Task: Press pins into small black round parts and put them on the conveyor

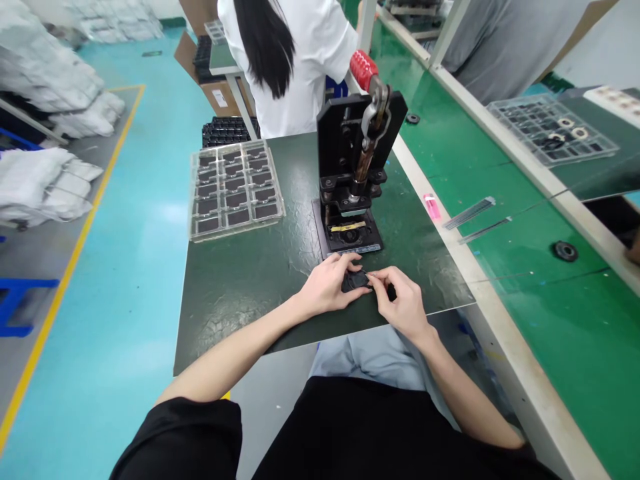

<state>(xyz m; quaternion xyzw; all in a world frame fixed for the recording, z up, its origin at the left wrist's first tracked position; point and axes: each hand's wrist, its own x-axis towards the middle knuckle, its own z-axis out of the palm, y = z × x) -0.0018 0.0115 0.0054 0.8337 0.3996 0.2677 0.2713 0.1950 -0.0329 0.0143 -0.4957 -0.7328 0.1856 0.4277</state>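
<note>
A small black plastic part lies at the front of the dark green table, just before the press. My left hand grips it from the left, thumb along the near side and fingers along the far side. The thumb and forefinger of my right hand pinch together at the part's right edge; whether something small sits between them I cannot make out. Right behind both hands stands a black toggle press with a red handle raised up. On its base, a yellow strip crosses the black fixture.
To the left, a clear plastic tray holds several flat black pieces in compartments. The green conveyor belt on the right carries black rings and thin strips. A person in a white shirt sits beyond the table.
</note>
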